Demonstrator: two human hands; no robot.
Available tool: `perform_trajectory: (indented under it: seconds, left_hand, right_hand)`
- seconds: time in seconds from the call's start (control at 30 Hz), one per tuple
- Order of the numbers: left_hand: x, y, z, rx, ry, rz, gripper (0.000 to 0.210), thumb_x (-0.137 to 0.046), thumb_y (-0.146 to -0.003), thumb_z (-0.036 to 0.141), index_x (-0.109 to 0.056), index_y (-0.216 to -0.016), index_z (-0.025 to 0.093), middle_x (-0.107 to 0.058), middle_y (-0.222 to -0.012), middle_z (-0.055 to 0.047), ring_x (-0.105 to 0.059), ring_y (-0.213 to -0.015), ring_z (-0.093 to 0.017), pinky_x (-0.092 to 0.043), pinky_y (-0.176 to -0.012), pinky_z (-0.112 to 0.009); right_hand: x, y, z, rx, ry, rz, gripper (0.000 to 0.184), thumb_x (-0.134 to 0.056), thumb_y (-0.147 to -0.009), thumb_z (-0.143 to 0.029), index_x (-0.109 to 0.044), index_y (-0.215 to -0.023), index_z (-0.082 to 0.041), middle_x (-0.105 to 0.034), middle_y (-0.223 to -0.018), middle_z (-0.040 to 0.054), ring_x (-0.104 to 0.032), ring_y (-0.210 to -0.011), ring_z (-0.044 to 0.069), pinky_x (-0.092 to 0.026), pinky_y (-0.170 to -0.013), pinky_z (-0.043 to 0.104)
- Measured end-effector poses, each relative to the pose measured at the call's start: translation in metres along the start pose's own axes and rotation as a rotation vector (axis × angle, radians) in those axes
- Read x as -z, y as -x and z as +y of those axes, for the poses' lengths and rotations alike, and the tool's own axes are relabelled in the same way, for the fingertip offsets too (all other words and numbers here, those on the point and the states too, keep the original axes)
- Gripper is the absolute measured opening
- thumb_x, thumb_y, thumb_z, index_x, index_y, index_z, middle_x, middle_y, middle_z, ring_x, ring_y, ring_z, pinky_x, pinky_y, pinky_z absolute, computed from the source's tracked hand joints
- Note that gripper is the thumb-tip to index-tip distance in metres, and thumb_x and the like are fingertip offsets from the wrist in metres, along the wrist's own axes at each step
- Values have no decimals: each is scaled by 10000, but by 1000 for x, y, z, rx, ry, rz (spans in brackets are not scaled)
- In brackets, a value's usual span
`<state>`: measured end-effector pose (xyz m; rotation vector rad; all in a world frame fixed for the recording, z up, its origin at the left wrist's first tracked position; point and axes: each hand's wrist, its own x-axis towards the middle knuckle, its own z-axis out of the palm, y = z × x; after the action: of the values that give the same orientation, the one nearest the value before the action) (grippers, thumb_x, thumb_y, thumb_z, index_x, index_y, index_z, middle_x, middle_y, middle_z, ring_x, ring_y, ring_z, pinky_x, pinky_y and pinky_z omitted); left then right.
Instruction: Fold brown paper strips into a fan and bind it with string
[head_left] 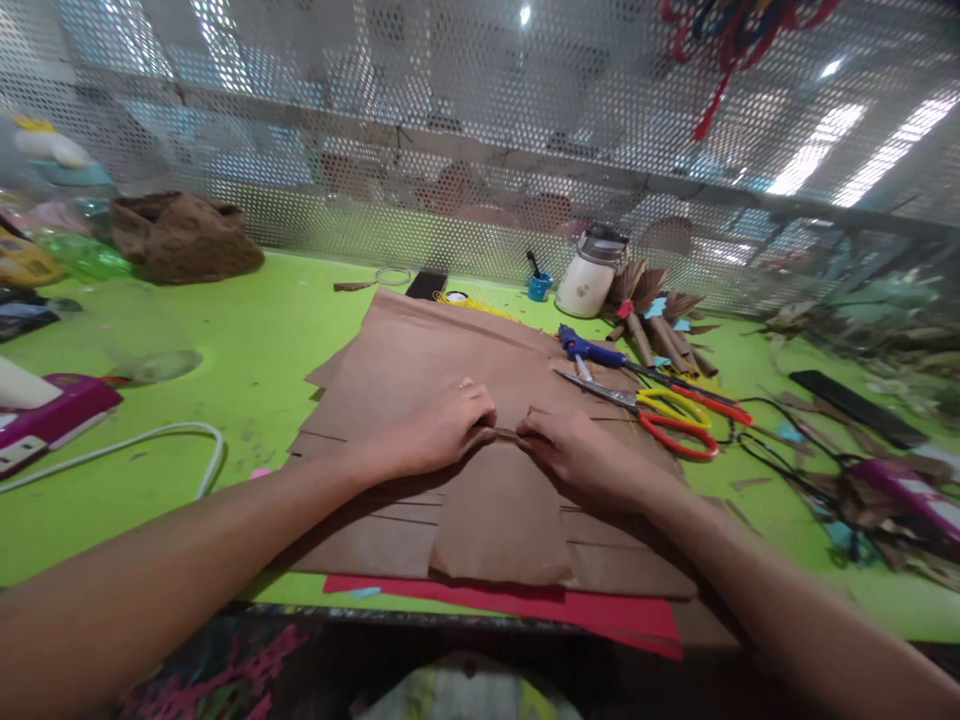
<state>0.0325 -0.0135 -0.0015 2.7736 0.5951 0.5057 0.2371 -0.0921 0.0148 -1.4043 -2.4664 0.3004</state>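
Observation:
A small piece of brown paper [501,520] lies over a stack of larger brown paper sheets [420,365]. My left hand [454,425] pinches the upper left part of its far edge. At the same edge, my right hand [566,440] pinches the upper right part, a short gap away from the left. Between the fingers the edge looks narrowly folded or raised. Scissors [667,415] with red and yellow handles rest on the right of the stack, beside a blue glue gun [592,348]. Red paper [600,612] sticks out beneath the stack's near edge.
Rolled brown paper pieces [660,325], a white jar [591,275] and a blue pot [538,287] stand at the back. Cables and a purple power strip [907,498] lie right; another purple power strip [56,415] lies left. A metal mesh [450,120] closes off the table's far side.

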Motion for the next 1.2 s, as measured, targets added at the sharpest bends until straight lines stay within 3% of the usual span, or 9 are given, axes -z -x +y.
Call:
perform_trajectory:
  seconds: [0.3, 0.5, 0.73, 0.97, 1.2]
  left_hand:
    - [-9, -1, 3, -9, 1, 13, 154, -462, -888, 198, -580, -799, 155, -547, -840, -48, -495, -784, -158, -379, -685, -275]
    - [-7, -1, -4, 11, 54, -28, 130, -465, -853, 159, -591, -823, 159, -549, -851, -41, -497, -799, -151, -387, -699, -268]
    - [11, 2, -1, 35, 71, -148, 137, -440, -862, 156, -576, -859, 162, -545, -879, -36, -481, -796, -153, -389, -712, -271]
    - [21, 7, 17, -150, -224, -159, 165, -411, -845, 49, -540, -853, 152, -533, -895, -66, -480, -796, -179, -390, -723, -289]
    - [23, 5, 28, -368, -492, -166, 151, -454, -834, 61, -574, -853, 149, -555, -846, -79, -482, -779, -207, -390, -750, -327]
  right_hand:
    - [-8, -6, 1, 76, 305, -56, 168, -456, -904, -190, -609, -876, -128, -595, -863, 80, -530, -757, 168, -340, -645, 272]
    - [4, 5, 0, 51, 248, -98, 136, -448, -882, -180, -576, -856, -144, -596, -831, 64, -512, -700, 153, -307, -594, 264]
    - [11, 12, 3, 53, 161, -105, 119, -459, -866, -176, -565, -917, -158, -579, -888, 65, -509, -757, 158, -336, -635, 258]
    - [8, 13, 3, 67, 255, -121, 94, -464, -859, -173, -549, -894, -158, -570, -886, 70, -503, -762, 171, -349, -634, 272]
    - [4, 20, -15, 147, 473, -128, 324, -641, -612, -146, -552, -924, -134, -561, -899, 97, -481, -804, 230, -365, -667, 322]
